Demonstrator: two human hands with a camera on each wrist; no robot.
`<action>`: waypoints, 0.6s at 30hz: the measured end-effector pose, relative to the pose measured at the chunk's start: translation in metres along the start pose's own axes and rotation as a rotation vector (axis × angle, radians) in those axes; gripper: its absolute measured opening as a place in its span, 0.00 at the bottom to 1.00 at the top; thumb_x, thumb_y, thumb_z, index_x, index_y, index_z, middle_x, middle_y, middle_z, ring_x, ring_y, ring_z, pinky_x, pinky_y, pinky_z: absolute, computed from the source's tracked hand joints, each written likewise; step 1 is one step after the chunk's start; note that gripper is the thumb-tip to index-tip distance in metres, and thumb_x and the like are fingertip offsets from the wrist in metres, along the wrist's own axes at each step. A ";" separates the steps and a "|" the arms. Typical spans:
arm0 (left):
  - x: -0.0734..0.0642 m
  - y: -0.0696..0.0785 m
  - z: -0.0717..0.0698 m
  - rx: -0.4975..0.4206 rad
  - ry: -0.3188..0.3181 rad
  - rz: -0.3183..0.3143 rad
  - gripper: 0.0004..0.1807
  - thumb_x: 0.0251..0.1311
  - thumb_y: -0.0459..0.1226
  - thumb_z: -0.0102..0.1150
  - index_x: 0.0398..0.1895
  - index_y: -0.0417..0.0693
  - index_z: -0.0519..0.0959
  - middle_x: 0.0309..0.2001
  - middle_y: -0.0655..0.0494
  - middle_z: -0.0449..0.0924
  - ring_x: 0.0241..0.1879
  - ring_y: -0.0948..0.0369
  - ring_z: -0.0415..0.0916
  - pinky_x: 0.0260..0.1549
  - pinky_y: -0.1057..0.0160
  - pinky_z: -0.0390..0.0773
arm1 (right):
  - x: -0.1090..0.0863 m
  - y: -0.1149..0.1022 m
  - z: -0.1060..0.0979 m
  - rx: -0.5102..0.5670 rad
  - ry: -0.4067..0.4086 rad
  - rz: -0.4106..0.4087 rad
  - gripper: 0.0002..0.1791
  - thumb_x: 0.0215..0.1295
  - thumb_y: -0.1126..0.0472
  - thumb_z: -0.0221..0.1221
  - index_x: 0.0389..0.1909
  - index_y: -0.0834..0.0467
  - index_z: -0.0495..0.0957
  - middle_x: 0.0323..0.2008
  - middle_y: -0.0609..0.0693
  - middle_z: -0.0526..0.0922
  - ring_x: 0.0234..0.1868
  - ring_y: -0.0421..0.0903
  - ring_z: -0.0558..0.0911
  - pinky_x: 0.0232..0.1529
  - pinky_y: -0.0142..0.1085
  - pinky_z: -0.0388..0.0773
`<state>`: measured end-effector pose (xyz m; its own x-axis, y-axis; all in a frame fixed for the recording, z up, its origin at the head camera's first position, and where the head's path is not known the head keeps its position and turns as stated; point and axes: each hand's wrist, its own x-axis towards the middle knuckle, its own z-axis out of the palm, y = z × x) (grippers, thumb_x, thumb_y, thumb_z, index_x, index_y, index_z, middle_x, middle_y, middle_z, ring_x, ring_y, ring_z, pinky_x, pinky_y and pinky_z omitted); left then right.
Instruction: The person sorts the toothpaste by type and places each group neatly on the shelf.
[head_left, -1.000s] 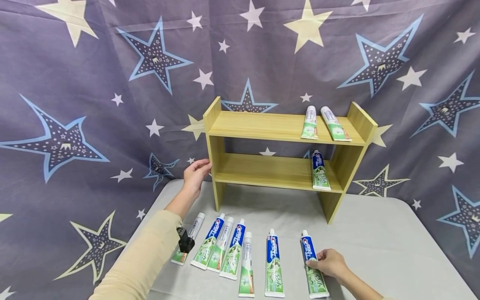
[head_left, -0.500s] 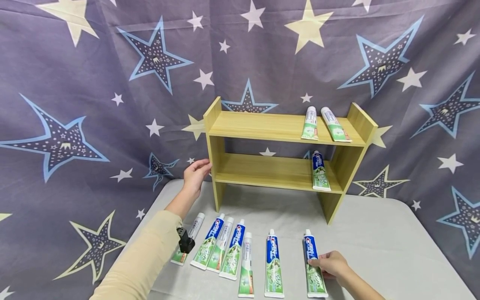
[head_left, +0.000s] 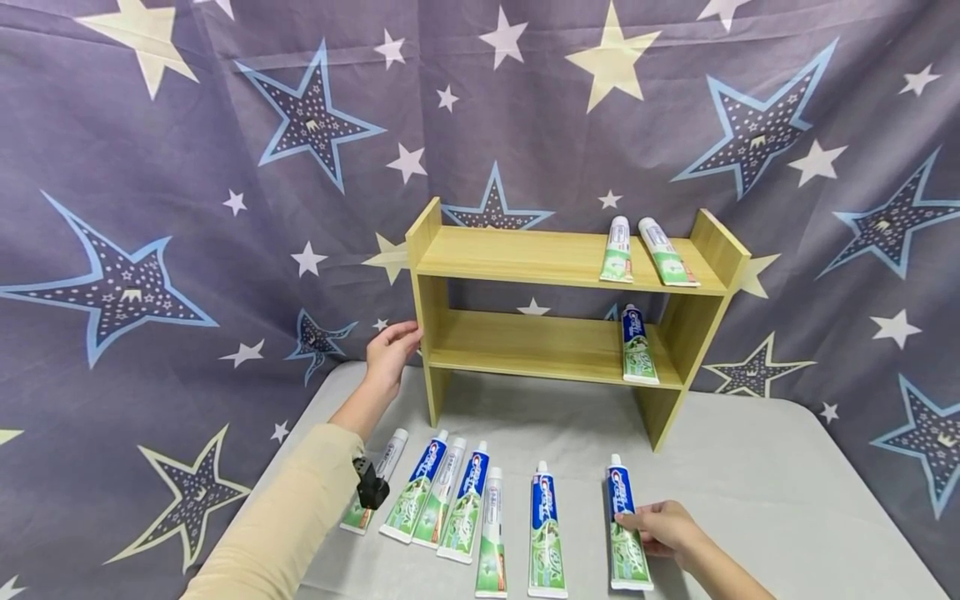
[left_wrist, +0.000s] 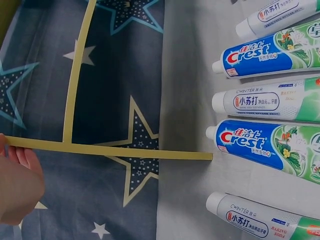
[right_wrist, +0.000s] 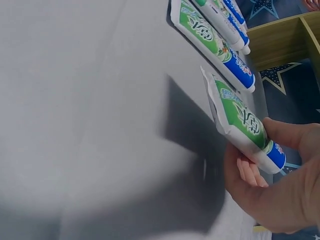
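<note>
Toothpaste (head_left: pixel 628 547) is pinched in our right hand (head_left: pixel 663 529), surface (head_left: pixel 587 508) room toward nine o'clock; at ten, our left hand (head_left: pixel 392 357) touches the shelf's (head_left: pixel 517 254) edge, grip unclear.

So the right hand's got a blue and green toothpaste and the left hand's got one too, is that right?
Not quite: the left hand isn't holding one; it touches the side of the wooden shelf, as the head view shows. The right hand does hold a blue and green toothpaste.

Has purple-grey curtain (head_left: pixel 525 125) behind, lightly creased, printed with pale stars (head_left: pixel 613 60) and blue-edged stars (head_left: pixel 315 125). Includes light grey table (head_left: pixel 757 467) with rounded far corners. Shows dark shadow (right_wrist: pixel 187 115) across table, right wrist view.
</note>
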<state>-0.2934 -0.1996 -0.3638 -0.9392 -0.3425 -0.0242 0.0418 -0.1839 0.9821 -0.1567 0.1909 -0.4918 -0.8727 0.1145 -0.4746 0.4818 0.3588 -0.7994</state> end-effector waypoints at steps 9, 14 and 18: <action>0.001 -0.002 0.000 -0.017 0.007 0.009 0.16 0.58 0.27 0.61 0.50 0.33 0.77 0.28 0.67 0.83 0.33 0.72 0.81 0.51 0.67 0.82 | -0.002 -0.004 -0.001 0.025 -0.009 -0.012 0.23 0.52 0.63 0.68 0.42 0.74 0.72 0.24 0.51 0.78 0.22 0.38 0.75 0.27 0.30 0.82; 0.001 -0.002 0.000 -0.015 0.001 0.008 0.15 0.59 0.27 0.60 0.49 0.34 0.76 0.23 0.71 0.79 0.32 0.73 0.80 0.49 0.69 0.82 | -0.005 -0.007 -0.002 0.021 -0.009 -0.035 0.21 0.53 0.63 0.67 0.41 0.74 0.73 0.23 0.50 0.78 0.21 0.38 0.74 0.26 0.30 0.81; 0.001 -0.003 0.000 -0.011 0.004 0.009 0.14 0.59 0.28 0.60 0.49 0.35 0.77 0.25 0.70 0.81 0.30 0.74 0.79 0.53 0.65 0.82 | -0.008 -0.010 -0.002 0.020 -0.007 -0.064 0.20 0.52 0.64 0.67 0.40 0.73 0.73 0.22 0.49 0.77 0.21 0.38 0.73 0.24 0.30 0.80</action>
<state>-0.2950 -0.1993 -0.3663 -0.9374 -0.3478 -0.0163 0.0540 -0.1914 0.9800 -0.1548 0.1886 -0.4794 -0.9013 0.0848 -0.4248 0.4264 0.3469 -0.8354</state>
